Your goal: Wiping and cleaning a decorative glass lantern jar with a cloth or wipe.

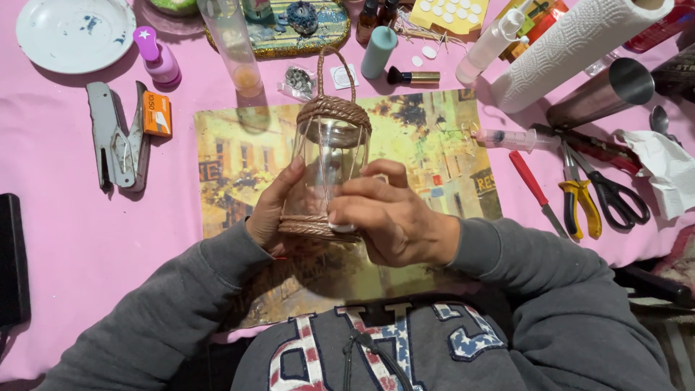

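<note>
A clear glass jar (329,156) wrapped with brown cord at its neck and base, with a cord loop handle on top, is held above a painted street-scene placemat (434,145). My left hand (274,210) grips the jar's left side near the base. My right hand (387,213) wraps around its right side and bottom, fingers pressed on the lower cord band. Both arms wear grey sleeves.
On the pink cloth lie a stapler (116,141) and orange staple box (156,114) at left, a white plate (72,32), a purple bottle (156,56), a paper towel roll (579,43), a syringe (507,137), pliers (579,199), scissors (615,192) and a red-handled tool (532,185) at right.
</note>
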